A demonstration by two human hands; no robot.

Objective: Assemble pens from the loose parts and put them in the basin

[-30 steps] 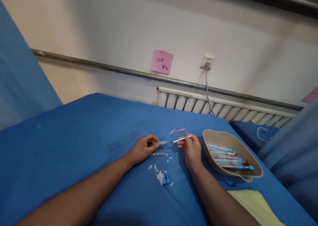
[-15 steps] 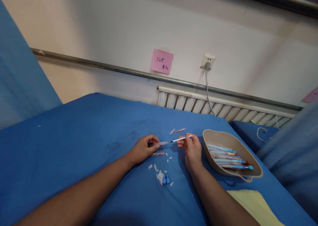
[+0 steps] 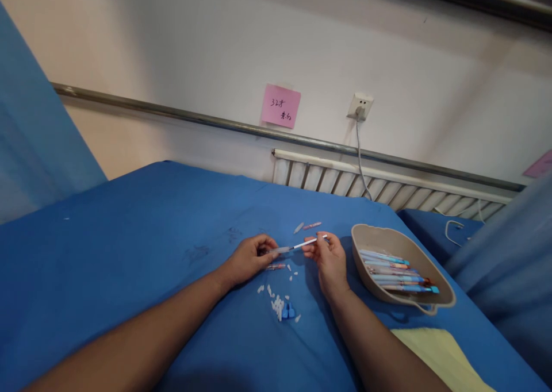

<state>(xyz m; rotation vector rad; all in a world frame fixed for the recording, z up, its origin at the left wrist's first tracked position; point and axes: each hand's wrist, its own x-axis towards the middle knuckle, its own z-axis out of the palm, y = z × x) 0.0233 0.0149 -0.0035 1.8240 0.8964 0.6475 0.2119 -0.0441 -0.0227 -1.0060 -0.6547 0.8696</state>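
Between the fingers of my left hand [image 3: 251,258] is a translucent pen barrel [image 3: 283,249], its open end pointing right. My right hand [image 3: 330,262] pinches a thin white pen refill [image 3: 309,242] with a dark end. The dark end meets the mouth of the barrel; whether it is inside I cannot tell. Just below my left fingertips lies a pink patterned pen part [image 3: 276,266]. Beyond the hands are a clear pen part [image 3: 299,228] and another pink piece [image 3: 313,226]. Small white tips [image 3: 277,306] lie in a loose pile beside blue pieces [image 3: 288,311].
A beige basket [image 3: 360,237] with several pens [image 3: 392,274] stands right of my right hand. A yellow cloth [image 3: 440,352] lies at the lower right. The blue-covered table [image 3: 129,225] reaches a wall with a radiator [image 3: 319,176] and a plugged-in socket [image 3: 360,106].
My right hand has moved slightly left with the refill, bringing its dark end to the mouth of the barrel. My left hand has stayed nearly still.
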